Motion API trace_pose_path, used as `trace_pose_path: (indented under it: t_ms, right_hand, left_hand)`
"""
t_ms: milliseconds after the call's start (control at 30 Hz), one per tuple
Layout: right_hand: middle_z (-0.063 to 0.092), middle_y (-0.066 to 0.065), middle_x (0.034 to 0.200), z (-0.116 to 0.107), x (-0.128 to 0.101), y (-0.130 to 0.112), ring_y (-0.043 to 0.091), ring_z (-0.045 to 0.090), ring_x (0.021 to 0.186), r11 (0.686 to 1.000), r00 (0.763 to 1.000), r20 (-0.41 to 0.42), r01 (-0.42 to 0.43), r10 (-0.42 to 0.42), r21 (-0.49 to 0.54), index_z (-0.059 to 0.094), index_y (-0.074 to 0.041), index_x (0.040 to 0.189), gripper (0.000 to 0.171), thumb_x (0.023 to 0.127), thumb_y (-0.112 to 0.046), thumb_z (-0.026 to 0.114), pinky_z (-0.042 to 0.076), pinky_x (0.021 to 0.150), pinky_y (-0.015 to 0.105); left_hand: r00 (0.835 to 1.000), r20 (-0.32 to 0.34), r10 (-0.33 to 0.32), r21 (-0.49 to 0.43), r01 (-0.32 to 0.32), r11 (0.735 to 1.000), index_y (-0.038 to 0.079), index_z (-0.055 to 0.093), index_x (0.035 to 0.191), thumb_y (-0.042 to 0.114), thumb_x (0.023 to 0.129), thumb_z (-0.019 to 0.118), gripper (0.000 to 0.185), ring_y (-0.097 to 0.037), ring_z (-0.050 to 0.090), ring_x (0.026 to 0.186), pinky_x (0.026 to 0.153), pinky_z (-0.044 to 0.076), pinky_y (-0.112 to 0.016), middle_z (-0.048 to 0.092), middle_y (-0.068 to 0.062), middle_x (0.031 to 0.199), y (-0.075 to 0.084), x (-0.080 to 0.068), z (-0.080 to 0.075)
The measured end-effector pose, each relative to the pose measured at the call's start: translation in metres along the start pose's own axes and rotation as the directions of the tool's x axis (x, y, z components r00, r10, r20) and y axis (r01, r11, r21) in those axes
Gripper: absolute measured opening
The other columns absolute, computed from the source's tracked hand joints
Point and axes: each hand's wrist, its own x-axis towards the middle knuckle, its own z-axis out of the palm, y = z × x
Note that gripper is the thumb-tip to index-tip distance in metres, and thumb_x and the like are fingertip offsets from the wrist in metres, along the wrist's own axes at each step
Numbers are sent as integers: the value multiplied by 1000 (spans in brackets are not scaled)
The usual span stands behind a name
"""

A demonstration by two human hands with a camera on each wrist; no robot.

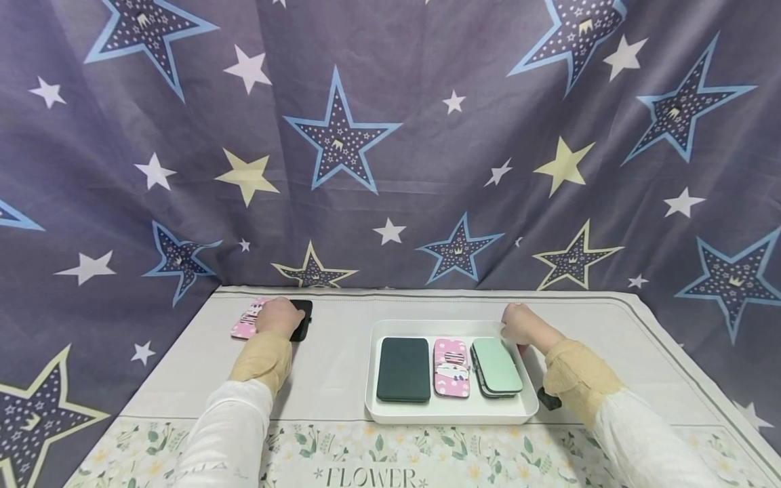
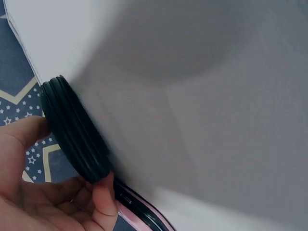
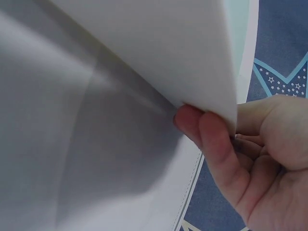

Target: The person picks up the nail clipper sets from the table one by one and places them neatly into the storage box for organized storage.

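Observation:
At the back left of the table my left hand (image 1: 278, 316) pinches a dark flat case (image 1: 302, 320) by its edges. In the left wrist view the thumb is on one end of the dark case (image 2: 74, 130) and fingers are at the other. A pink patterned case (image 1: 245, 324) lies just left of that hand, partly covered by it. My right hand (image 1: 523, 327) grips the right wall of a white tray (image 1: 451, 415), with fingertips on the outside of the tray wall (image 3: 192, 62) in the right wrist view.
Inside the tray lie a dark green case (image 1: 403, 369), a pink case (image 1: 451, 379) and a mint green case (image 1: 497, 364) stacked on another one. A small dark object (image 1: 549, 400) shows under the right wrist. A star-patterned curtain (image 1: 390, 169) hangs behind the table.

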Motion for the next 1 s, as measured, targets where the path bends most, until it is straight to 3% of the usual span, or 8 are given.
trace_pose_path:
  t_ms: [300, 633, 867, 1000]
  right_hand:
    - [58, 7, 52, 3, 1, 1, 14, 58, 41, 1000, 1000, -13, -12, 12, -28, 67, 9, 84, 16, 85, 2, 52, 49, 41, 23]
    - [59, 7, 52, 2, 0, -1, 14, 59, 42, 1000, 1000, -11, -13, 13, -21, 67, 10, 85, 17, 85, 3, 51, 50, 43, 24]
    - [58, 8, 52, 2, 1, -1, 14, 58, 40, 1000, 1000, -17, 3, -4, -29, 66, 9, 80, 18, 83, 5, 50, 50, 41, 24]
    - [58, 8, 52, 2, 1, 0, 14, 58, 40, 1000, 1000, -21, -3, 3, -28, 66, 10, 83, 18, 84, 4, 49, 50, 42, 24]
  left_hand:
    - [998, -48, -41, -45, 39, 998, -15, 59, 110, 34, 84, 62, 56, -49, 59, 95, 76, 51, -53, 60, -36, 107, 1, -4, 0]
    - [994, -109, -22, -183, 2, 983, -17, 59, 105, 32, 80, 67, 56, -47, 60, 93, 79, 50, -52, 61, -35, 104, -8, -1, 5]
    - [997, -67, -32, -243, 15, 970, -18, 58, 103, 28, 79, 69, 53, -48, 56, 97, 85, 48, -50, 57, -38, 107, -17, 2, 0]
    - [997, -19, -70, -331, 60, 942, -20, 54, 106, 22, 79, 70, 53, -46, 56, 94, 75, 51, -44, 56, -38, 107, -20, 4, -4]
